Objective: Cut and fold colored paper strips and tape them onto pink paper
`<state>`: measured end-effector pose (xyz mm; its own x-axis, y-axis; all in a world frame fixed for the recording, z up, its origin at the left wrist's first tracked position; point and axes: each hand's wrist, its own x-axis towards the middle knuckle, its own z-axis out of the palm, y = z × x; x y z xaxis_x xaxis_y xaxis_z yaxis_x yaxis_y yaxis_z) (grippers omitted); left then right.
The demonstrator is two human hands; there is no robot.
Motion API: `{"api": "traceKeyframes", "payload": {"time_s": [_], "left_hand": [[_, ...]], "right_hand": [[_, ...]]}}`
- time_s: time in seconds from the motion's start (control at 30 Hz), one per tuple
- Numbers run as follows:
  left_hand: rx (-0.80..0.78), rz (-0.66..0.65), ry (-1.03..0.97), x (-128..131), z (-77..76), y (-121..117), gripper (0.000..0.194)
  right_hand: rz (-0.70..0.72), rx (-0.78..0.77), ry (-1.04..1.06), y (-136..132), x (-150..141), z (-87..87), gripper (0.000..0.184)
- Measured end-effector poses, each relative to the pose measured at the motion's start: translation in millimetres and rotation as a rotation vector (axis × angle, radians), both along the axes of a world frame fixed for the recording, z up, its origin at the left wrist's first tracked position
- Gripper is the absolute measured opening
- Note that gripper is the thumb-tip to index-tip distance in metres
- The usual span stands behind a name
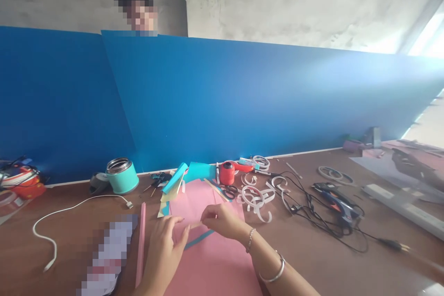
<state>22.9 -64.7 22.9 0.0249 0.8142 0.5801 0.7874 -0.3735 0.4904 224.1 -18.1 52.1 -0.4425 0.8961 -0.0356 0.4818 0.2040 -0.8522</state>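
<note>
A large sheet of pink paper point(222, 270) lies before me on the brown table. My right hand point(224, 221) is above it, fingertips pinched on one end of a thin pale paper strip point(196, 225). Toward my left hand point(167, 240) the strip's other end meets the thumb tip. That hand rests over the sheet's left side, thumb and forefinger apart. Just below the fingertips a blue paper strip point(199, 239) lies across the pink sheet. Black-handled scissors point(229, 191) lie beyond my right hand, by a red round object point(227, 173).
White paper rings point(255, 196) lie to the right, near a glue gun point(338, 206) with black cords. At left are a turquoise container point(122, 175), a white cable point(65, 206) and a blurred flat object point(109, 254). A blue partition point(222, 101) stands behind; a person's head shows above it.
</note>
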Motion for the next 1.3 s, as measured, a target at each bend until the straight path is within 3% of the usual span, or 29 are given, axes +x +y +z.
{"api": "traceKeyframes", "payload": {"time_s": [0.13,0.37,0.57,0.73,0.9,1.1,1.3], "left_hand": [[-0.081,-0.093,-0.032,-3,4.3,2,0.021],[-0.091,-0.061,-0.071,-6,7.6,3,0.024],[-0.1,-0.008,-0.094,-13,7.2,7,0.022],[-0.134,0.019,-0.075,-16,3.9,9,0.024],[-0.221,0.009,-0.053,-17,5.0,10,0.023],[-0.359,0.021,0.013,-15,8.0,7,0.019],[-0.426,0.0,0.057,-14,4.3,6,0.019]], "right_hand": [[-0.012,0.003,0.002,0,-1,-0.7,0.016],[-0.094,-0.002,-0.044,6,5,-6.7,0.019],[-0.165,-0.065,-0.001,12,15,-0.4,0.014],[-0.14,-0.003,-0.002,16,22,-2.1,0.021],[-0.173,-0.074,0.0,19,24,-8.2,0.026],[-0.175,-0.129,-0.009,18,27,-1.4,0.017],[-0.136,-0.121,-0.089,17,31,-2.2,0.026]]}}
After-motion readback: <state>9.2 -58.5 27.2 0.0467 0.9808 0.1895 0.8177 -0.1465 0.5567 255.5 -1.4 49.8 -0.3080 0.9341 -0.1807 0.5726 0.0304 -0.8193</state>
